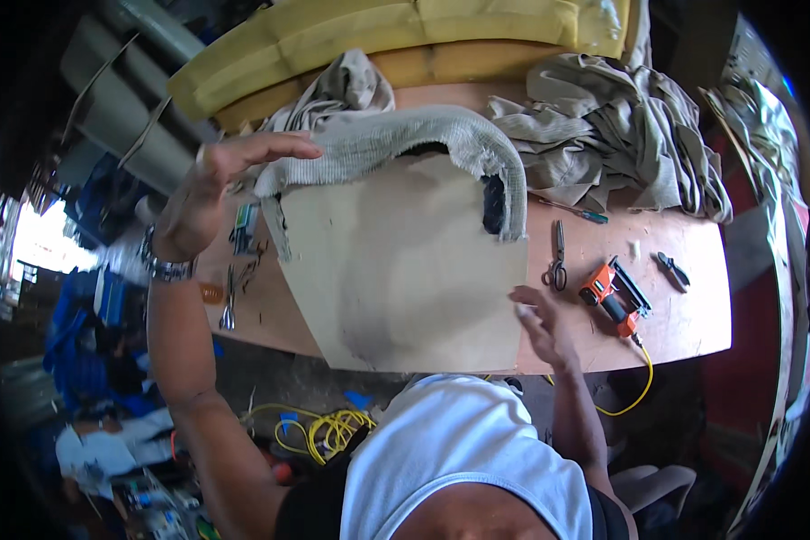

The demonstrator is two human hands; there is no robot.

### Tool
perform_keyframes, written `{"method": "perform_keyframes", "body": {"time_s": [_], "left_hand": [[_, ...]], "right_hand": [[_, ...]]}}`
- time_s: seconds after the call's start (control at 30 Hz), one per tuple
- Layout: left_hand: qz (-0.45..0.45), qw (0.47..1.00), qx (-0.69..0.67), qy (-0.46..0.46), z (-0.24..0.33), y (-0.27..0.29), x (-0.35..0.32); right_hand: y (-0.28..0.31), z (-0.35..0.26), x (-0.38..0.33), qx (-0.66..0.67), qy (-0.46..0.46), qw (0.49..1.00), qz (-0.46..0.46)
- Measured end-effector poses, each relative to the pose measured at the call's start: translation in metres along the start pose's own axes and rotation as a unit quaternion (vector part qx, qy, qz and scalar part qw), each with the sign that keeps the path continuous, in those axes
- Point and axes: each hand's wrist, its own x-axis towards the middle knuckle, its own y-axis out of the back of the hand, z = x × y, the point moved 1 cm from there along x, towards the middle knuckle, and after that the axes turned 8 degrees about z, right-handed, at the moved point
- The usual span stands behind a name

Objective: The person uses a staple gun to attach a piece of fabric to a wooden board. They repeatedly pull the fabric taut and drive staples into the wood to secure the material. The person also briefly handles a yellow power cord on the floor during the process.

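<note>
A pale flat panel (pixel 405 270) lies before me on the wooden table, reaching its near edge. Ribbed light-grey fabric (pixel 378 133) curves over the panel's far edge and hangs down at its right end, with dark material showing beneath. My left hand (pixel 211 184) is raised at the panel's far left corner, fingers stretched toward the fabric and nothing in its grasp; whether it touches the fabric I cannot tell. Beside the panel's right edge, my right hand (pixel 542 331) is open, its fingers apart and holding nothing.
To the right lie scissors (pixel 559 256), an orange staple gun (pixel 614 295) with a yellow hose (pixel 643 382), pliers (pixel 672 271) and a screwdriver (pixel 574 211). Crumpled grey cloth (pixel 603 135) and long yellow foam (pixel 360 45) fill the far side. A metal tool (pixel 228 310) rests at left.
</note>
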Motion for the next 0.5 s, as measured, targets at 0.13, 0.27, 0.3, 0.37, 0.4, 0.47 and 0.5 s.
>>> {"method": "perform_keyframes", "body": {"time_s": [0.13,0.27,0.3,0.37,0.4,0.47,0.5], "left_hand": [[-0.099,0.993,-0.041,0.056,-0.072,0.006,0.049],[-0.175,0.981,-0.034,0.081,-0.138,-0.008,0.093],[-0.182,0.98,-0.027,0.071,-0.152,-0.016,0.104],[-0.189,0.978,-0.007,0.085,-0.174,-0.032,0.12],[-0.199,0.976,0.002,0.086,-0.187,-0.038,0.127],[-0.221,0.967,-0.012,0.126,-0.214,-0.049,0.141],[-0.233,0.965,0.001,0.123,-0.224,-0.051,0.148]], "right_hand": [[-0.066,-0.036,0.032,0.014,0.03,0.999,-0.02],[-0.117,-0.067,0.069,0.124,0.014,0.992,-0.006],[-0.126,-0.074,0.081,0.158,0.013,0.987,0.004],[-0.138,-0.09,0.102,0.199,0.009,0.98,0.018],[-0.143,-0.099,0.113,0.222,0.008,0.975,0.023],[-0.15,-0.113,0.135,0.221,-0.014,0.974,0.049],[-0.152,-0.12,0.143,0.221,-0.026,0.973,0.06]]}}
